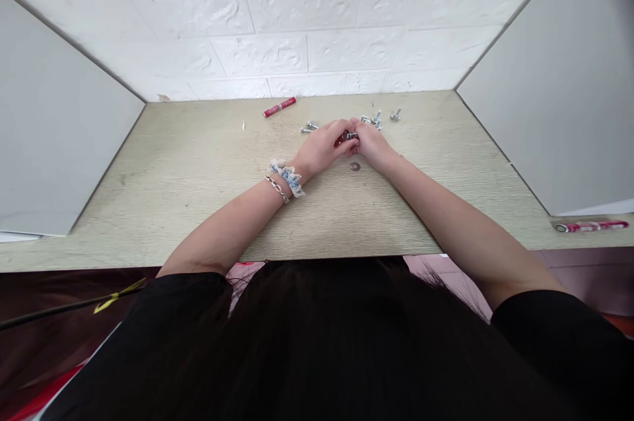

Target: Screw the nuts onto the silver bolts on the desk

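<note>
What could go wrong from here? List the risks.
1. The small metal part between the left hand and right hand could slip free.
2. The loose washer, lying just in front of the hands, might get brushed aside.
3. The red tube near the front edge of the table could roll off if bumped.

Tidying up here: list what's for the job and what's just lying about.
Probably the job:
red and silver piece between the hands
silver metal bolts
round grey metal washer

Probably lying about:
red cylindrical tube near the wall
red cylindrical tube, far right
tiny white scrap
</note>
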Tool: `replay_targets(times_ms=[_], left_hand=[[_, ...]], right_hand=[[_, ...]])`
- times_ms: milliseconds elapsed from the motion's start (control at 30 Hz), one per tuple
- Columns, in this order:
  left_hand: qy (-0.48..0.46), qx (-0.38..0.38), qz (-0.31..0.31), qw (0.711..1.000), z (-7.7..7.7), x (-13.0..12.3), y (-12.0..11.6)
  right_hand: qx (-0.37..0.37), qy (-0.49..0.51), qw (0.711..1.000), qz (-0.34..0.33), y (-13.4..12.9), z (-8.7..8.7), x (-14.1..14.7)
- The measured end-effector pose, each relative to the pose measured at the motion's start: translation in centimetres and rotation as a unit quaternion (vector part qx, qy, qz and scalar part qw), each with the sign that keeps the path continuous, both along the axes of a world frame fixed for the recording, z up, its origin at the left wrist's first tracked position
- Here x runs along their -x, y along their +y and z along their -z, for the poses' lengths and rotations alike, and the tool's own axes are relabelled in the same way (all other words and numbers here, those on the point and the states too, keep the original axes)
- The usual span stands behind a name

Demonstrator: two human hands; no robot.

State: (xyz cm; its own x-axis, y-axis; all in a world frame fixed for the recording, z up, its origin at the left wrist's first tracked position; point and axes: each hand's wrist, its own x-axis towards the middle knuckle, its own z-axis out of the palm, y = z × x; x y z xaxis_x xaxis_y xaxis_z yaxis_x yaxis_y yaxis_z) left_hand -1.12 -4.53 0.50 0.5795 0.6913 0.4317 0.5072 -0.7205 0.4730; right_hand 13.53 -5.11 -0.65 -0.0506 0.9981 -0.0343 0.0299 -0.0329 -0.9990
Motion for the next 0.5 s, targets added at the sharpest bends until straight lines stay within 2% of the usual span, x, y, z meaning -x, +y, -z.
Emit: replay_targets(times_ms=[233,500], left_hand=[[0.0,-0.01,0.001,1.0,-0.1,0.1,-0.1],[-0.006,-0.024,0.009,1.0,0.1,0.1,-0.1]], right_hand=[[0.019,0.005,1.0,0.004,-0.5,-0.9,0.3],[0.015,0.017,0.999,-0.022,-1.1,-1.5,0.4]])
